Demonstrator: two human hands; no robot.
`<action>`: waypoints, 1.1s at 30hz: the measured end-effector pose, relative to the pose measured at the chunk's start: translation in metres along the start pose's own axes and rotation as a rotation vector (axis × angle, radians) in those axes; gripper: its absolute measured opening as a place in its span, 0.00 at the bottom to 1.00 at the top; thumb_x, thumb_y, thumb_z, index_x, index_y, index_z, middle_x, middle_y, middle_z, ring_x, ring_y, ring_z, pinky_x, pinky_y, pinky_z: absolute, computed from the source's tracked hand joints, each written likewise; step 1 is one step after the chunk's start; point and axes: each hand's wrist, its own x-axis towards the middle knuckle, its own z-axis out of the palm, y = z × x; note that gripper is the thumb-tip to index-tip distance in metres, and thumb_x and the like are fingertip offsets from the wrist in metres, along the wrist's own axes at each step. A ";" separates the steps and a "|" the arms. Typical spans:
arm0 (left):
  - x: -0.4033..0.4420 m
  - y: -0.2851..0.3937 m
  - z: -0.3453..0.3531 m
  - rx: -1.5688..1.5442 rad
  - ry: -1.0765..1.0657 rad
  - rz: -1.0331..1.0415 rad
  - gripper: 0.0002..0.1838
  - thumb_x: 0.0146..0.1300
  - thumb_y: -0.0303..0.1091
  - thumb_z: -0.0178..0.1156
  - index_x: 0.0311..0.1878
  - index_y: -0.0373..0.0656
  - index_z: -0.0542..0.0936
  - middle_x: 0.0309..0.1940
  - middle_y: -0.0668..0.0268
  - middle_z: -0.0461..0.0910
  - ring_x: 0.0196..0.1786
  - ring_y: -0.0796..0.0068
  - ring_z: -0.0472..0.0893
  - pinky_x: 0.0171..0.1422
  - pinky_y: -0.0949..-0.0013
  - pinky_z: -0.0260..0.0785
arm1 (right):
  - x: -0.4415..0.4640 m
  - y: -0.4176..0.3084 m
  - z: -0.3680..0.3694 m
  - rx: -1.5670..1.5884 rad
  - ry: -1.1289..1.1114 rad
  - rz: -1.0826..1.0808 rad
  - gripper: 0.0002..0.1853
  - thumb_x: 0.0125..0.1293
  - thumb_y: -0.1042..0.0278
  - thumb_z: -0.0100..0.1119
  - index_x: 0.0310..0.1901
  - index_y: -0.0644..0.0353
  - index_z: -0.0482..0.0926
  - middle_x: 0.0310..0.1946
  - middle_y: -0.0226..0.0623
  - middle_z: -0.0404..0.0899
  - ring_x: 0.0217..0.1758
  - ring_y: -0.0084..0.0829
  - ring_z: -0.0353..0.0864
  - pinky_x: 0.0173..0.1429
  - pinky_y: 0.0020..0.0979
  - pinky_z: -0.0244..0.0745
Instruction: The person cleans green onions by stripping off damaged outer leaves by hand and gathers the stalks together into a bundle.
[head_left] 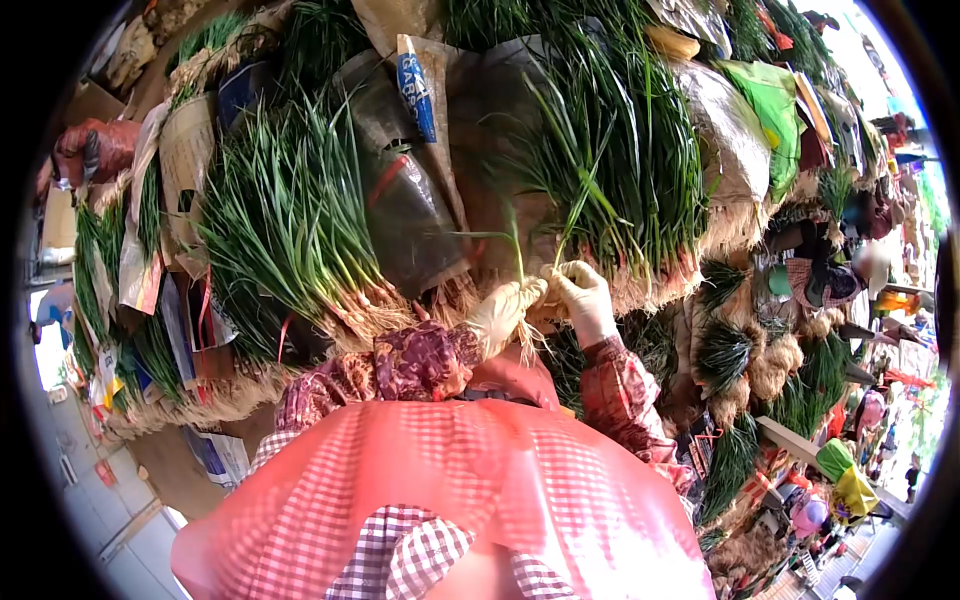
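Note:
My left hand [503, 314], in a pale glove, is closed round a few green stalks [519, 255], whose pale roots hang below the fingers. Close beside it, my gloved right hand [583, 298] pinches the base of another green stalk [567, 222]. The two hands nearly touch at the fingertips. A loose pile of green stalks [290, 210] lies left of my hands, roots towards me. Beyond my right hand lies a larger, dense pile [640, 160].
Dark plastic sheeting [400, 210] and a cardboard piece with a blue label [416, 90] stand between the piles. A white sack [725, 130] and a green bag [765, 110] are at the right. Other people, one by a bundle [835, 280], are further right.

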 end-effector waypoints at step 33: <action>0.039 -0.005 -0.082 3.127 0.184 1.198 0.10 0.71 0.38 0.51 0.41 0.42 0.71 0.33 0.63 0.77 0.37 0.71 0.79 0.38 0.67 0.75 | -0.018 0.007 -0.021 -0.180 0.016 0.096 0.10 0.66 0.60 0.60 0.35 0.58 0.78 0.22 0.26 0.77 0.17 0.13 0.69 0.20 0.18 0.61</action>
